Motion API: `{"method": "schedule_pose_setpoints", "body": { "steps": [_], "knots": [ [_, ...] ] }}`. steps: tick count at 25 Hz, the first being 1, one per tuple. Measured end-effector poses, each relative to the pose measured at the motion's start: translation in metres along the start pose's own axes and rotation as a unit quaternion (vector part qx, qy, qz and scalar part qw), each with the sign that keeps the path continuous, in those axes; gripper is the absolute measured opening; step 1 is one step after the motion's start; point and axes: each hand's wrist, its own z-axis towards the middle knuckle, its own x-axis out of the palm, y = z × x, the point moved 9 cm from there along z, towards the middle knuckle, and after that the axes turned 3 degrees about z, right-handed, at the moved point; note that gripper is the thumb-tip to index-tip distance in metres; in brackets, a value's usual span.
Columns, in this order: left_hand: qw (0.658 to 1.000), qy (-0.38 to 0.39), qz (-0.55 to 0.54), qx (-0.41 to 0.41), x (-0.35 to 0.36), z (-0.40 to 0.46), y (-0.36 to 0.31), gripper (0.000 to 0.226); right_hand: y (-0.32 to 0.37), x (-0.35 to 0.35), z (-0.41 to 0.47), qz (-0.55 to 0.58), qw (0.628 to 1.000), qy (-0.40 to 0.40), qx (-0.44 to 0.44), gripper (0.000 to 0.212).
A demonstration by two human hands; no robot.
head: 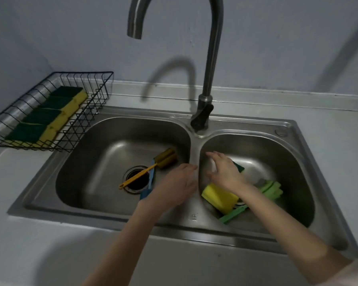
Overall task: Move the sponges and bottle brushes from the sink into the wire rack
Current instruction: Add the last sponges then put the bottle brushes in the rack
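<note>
A black wire rack (95, 96) on the counter at the left holds several yellow-and-green sponges (50, 114) in a row. In the left basin of the steel sink (194, 228) a yellow bottle brush (151, 166) lies across the drain with a blue brush (150, 182) under it. The right basin holds a yellow sponge (219, 196), a green-topped sponge (239, 167) and a green bottle brush (233, 214). My left hand (176, 186) hovers over the left basin beside the blue brush, holding nothing. My right hand (225, 170) is spread above the sponges in the right basin.
A tall curved steel faucet (209, 79) rises from the divider between the basins, its spout above the left basin. Green sponge strips (272, 187) lie at the right basin's far side. Grey counter surrounds the sink, with a wall behind.
</note>
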Motion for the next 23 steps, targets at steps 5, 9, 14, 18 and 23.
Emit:
{"method": "schedule_pose_setpoints", "body": {
  "steps": [5, 9, 14, 18, 23],
  "knots": [
    [0.996, 0.084, 0.018, -0.005, 0.051, 0.034, -0.024, 0.051, -0.053, 0.003, 0.012, 0.024, 0.998, 0.023, 0.05, 0.06],
    [0.987, 0.139, 0.023, -0.073, 0.092, 0.065, -0.017, 0.059, -0.093, 0.01, 0.031, 0.036, 0.993, 0.05, 0.102, 0.062],
    [0.96, 0.214, 0.011, -0.182, 0.131, 0.084, 0.005, 0.065, -0.126, 0.025, 0.046, 0.051, 0.977, 0.079, 0.19, 0.06],
    [0.942, 0.252, -0.007, -0.22, 0.158, 0.092, 0.02, 0.075, -0.13, 0.036, 0.057, 0.063, 0.972, 0.064, 0.215, 0.066],
    [0.94, 0.242, -0.038, -0.236, 0.167, 0.102, 0.027, 0.077, -0.136, 0.038, 0.064, 0.068, 0.97, 0.014, 0.234, 0.08]
  ]
}}
